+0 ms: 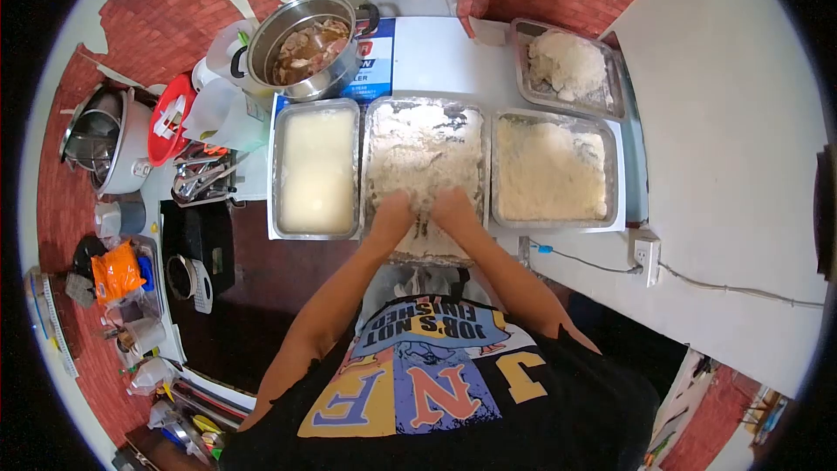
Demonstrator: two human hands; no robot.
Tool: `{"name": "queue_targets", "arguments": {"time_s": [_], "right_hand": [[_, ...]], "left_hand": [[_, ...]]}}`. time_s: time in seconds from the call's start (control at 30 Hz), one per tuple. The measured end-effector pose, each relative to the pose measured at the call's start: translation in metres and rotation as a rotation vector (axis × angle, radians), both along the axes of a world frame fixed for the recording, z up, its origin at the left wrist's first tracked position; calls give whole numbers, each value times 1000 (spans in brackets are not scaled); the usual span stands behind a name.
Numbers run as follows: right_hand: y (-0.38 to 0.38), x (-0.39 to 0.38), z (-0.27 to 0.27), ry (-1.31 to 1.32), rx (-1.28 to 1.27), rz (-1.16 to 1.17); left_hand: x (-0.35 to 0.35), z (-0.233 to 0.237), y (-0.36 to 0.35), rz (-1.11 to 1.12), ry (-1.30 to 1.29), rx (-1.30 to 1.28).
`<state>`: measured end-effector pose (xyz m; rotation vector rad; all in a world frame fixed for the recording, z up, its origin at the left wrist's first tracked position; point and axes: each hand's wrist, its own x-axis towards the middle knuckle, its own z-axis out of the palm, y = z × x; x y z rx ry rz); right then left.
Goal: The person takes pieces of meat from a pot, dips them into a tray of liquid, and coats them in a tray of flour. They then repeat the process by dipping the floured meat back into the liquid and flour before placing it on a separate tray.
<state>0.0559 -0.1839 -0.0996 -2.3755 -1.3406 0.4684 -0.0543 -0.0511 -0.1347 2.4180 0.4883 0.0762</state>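
Both of my hands are down in the middle metal tray (371, 135), which holds white flour (423, 135) with dark bare patches of tray bottom. My left hand (397, 209) is at the left of the tray's near half, its fingers blurred and merging with the flour. Close beside it on the right, my right hand (453, 207) is likewise in the flour, fingers smeared and coated. Whether either hand grips something in the flour cannot be made out. To the left stands a tray of pale, milky liquid (316, 170); to the right, a tray of yellowish breading powder (551, 173).
A steel pot (305, 48) with raw meat pieces in liquid stands at the back left. Another tray (571, 68) at the back right holds a floury heap. Left are a red basin (173, 118), a clear pitcher (228, 118) and utensils (205, 176). A wall outlet (645, 257) is at right.
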Motion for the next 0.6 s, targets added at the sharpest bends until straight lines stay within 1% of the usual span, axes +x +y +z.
{"name": "queue_targets", "arguments": {"time_s": [0.07, 0.1, 0.17, 0.2, 0.27, 0.3, 0.37, 0.4, 0.47, 0.5, 0.53, 0.57, 0.6], "right_hand": [[6, 17, 41, 108, 266, -150], [7, 24, 54, 92, 319, -145], [7, 39, 73, 57, 426, -132], [2, 47, 65, 15, 381, -121], [-5, 61, 44, -69, 289, -101], [-3, 64, 45, -42, 208, -134], [-2, 67, 48, 12, 37, -205], [2, 65, 55, -55, -66, -108], [16, 55, 69, -188, -271, 86], [19, 51, 53, -235, -213, 23], [22, 47, 24, -282, -153, -39], [26, 47, 6, -328, -93, -101], [31, 52, 6, -203, -140, -138]], "left_hand": [[12, 27, 14, 63, -64, -18], [16, 45, 20, 95, -94, -28], [24, 73, 29, 64, -247, -25], [28, 80, 34, 47, -323, -22], [28, 64, 49, 6, -260, 97], [31, 71, 53, -17, -228, 155], [46, 83, 59, 15, 116, -5], [54, 93, 59, 28, 286, -85], [61, 93, 50, -195, 324, 163], [64, 92, 47, -305, 339, 291], [66, 90, 44, -299, 321, 345], [67, 85, 42, -293, 305, 399], [69, 78, 43, -287, 290, 451]]}}
